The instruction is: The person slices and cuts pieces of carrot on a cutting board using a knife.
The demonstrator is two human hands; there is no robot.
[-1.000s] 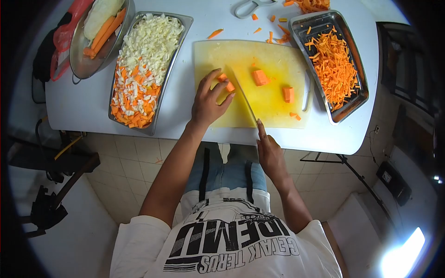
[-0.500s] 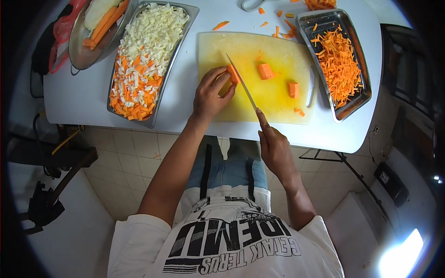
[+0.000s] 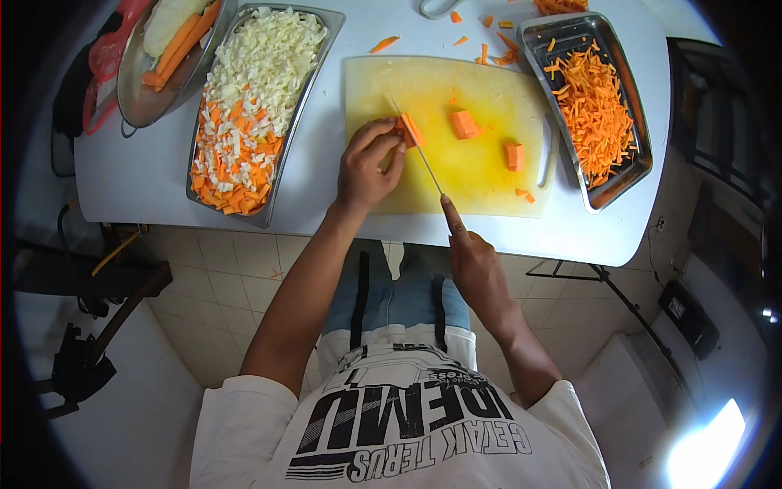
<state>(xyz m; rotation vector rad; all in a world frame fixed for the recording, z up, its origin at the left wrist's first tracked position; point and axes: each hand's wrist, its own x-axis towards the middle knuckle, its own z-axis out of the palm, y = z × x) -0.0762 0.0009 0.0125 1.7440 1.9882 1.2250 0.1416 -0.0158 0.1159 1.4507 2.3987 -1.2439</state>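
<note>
My left hand [image 3: 372,163] is closed, its fingertips gripping a carrot piece [image 3: 410,130] near the left of the yellow-stained cutting board [image 3: 489,85]. Fingers of my right hand [image 3: 472,253] wrap round the handle of a knife [image 3: 428,169], with the forefinger stretched along it. The blade crosses the carrot piece, and a thin slice stands beside it on the blade's right. Two trimmed carrot blocks, one mid-board [image 3: 464,125] and one further right [image 3: 514,156], lie apart from both hands. Small carrot scraps [image 3: 526,196] rest near the board's lower right.
To the left, a metal tray [image 3: 271,200] holds chopped white vegetable and diced carrot. Beyond it, a metal bowl [image 3: 138,98] contains whole carrots and a pale vegetable. On the right, another metal tray [image 3: 645,167] carries carrot sticks [image 3: 595,122]. Loose carrot bits lie behind the board.
The knife has shifted slightly left, from the carrot piece's right side onto it, and a slice now shows apart. My right hand moved left with it; my left hand keeps its hold.
</note>
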